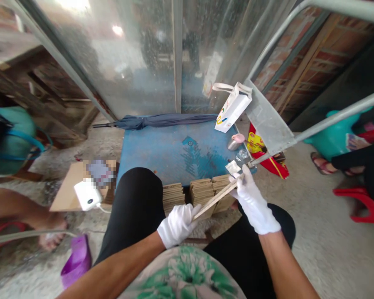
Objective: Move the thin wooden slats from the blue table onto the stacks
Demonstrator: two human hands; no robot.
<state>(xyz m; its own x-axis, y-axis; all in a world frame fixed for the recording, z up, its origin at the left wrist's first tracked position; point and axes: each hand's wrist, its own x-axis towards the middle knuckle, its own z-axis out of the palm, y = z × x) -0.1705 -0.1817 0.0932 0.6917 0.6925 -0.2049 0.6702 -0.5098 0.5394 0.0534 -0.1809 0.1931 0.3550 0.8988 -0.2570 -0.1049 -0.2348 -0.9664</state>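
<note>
— What's biggest in front of you?

— The blue tabletop (174,149), running from centre up to twelve o'clock, where a folded dark umbrella (165,121) lies along its far edge. At one o'clock a white paper bag (232,109) leans against a grey metal panel (268,122). On the near edge sit stacks of thin wooden slats (202,193), right between my knees.

— And your hands?

— Both wear white gloves. My left hand (177,226), at six o'clock, has its grip closed on the lower end of a thin wooden strip (216,198). My right hand (252,201), at four o'clock, is closed around the upper end. I judge I hold it at both ends to keep it steady and slanted above the stacks.

— What crowds the spot?

— A small clear jar (242,155) and a pink-capped bottle (237,141) sit just beyond my right hand, near the panel's rod. At nine o'clock a cardboard box (70,189) carries a white device (87,194). Another person's leg (18,211) is further left, a purple sandal (77,259) lies at seven, and a red stool (361,203) stands at three.
</note>
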